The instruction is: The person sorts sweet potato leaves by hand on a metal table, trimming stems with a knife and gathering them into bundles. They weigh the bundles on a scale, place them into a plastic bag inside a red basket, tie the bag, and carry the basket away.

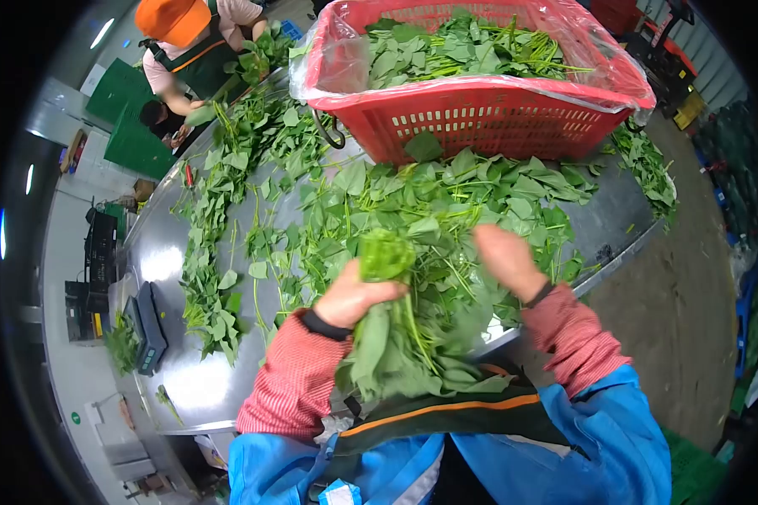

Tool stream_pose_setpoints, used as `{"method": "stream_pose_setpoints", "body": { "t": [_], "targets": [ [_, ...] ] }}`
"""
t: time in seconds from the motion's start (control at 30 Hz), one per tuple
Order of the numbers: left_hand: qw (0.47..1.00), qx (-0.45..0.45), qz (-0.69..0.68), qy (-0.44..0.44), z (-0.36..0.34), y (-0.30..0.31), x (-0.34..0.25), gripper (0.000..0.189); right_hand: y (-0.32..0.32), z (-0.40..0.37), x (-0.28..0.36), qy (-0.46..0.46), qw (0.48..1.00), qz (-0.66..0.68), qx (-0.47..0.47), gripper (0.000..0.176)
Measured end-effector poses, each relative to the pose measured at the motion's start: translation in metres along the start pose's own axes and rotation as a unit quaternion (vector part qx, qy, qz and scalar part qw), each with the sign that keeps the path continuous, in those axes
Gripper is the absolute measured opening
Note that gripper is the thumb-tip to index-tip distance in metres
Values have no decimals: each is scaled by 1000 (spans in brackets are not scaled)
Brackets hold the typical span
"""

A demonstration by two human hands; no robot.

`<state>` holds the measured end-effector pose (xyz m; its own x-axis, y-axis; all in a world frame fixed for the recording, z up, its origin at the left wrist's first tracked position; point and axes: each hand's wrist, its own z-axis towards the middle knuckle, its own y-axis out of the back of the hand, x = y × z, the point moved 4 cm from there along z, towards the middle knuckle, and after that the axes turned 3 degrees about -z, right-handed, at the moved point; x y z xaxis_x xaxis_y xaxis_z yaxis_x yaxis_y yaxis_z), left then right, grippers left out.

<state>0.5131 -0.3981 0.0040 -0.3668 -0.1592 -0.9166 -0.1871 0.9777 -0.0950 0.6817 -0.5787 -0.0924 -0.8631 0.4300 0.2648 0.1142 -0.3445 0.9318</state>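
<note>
Produce packing workshop — metal table (158, 316) | red crate (480, 118) — heaped greens (472, 50), scale (148, 328)

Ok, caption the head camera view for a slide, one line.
Left hand grips a bundle of leafy greens above a leaf-strewn metal table, before a red crate.

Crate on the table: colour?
Red. The crate shows best in the head view, the only one here.

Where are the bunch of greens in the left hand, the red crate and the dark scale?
Bunch of greens (400, 341): head view, leafy part below the left hand (351, 296).
Red crate (370, 126): head view, near side wall.
Dark scale (151, 316): head view, top plate.
</note>
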Motion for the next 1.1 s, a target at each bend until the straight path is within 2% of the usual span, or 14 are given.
{"method": "stream_pose_setpoints", "body": {
  "t": [0.07,0.17,0.3,0.43,0.5,0.57,0.6,0.73,0.8,0.9,0.93,0.97,1.03,1.1],
  "targets": [
    [996,-55,57,-26,-2,30,-16,34,2,-27,-36,-53,997,-8,-58,10],
    [996,-44,76,-14,6,38,10,33,37,-8,1,-33,991,27,-126,14],
    [997,-41,8,-57,19,23,5,41,69,26,49,64,981,43,-178,16],
    [982,-67,-163,62,15,61,19,41,43,21,-7,-26,997,-65,-44,43],
    [977,-85,-190,46,14,73,23,42,50,29,-10,-48,994,70,68,67],
    [982,-105,-156,20,19,81,30,43,49,44,-3,-50,946,292,133,76],
    [971,-106,-213,21,19,73,27,44,48,55,8,-38,868,439,228,86],
    [950,-88,-298,19,24,51,16,44,30,44,67,40,686,629,363,84],
    [940,-87,-331,-1,30,51,23,39,-72,10,45,-179,494,720,453,50],
    [903,-66,-424,27,35,52,43,37,-14,0,105,-184,429,777,422,63],
    [912,-35,-409,13,32,49,42,41,-72,-11,93,-218,413,776,424,55],
    [920,-4,-393,-1,30,46,39,45,-68,-12,93,-202,434,774,415,55],
    [962,-200,-186,-14,21,55,46,57,-52,-14,95,-191,462,772,392,54],
    [978,-106,-172,53,20,77,88,68,-38,-14,96,-200,477,773,366,54]
  ]
}}
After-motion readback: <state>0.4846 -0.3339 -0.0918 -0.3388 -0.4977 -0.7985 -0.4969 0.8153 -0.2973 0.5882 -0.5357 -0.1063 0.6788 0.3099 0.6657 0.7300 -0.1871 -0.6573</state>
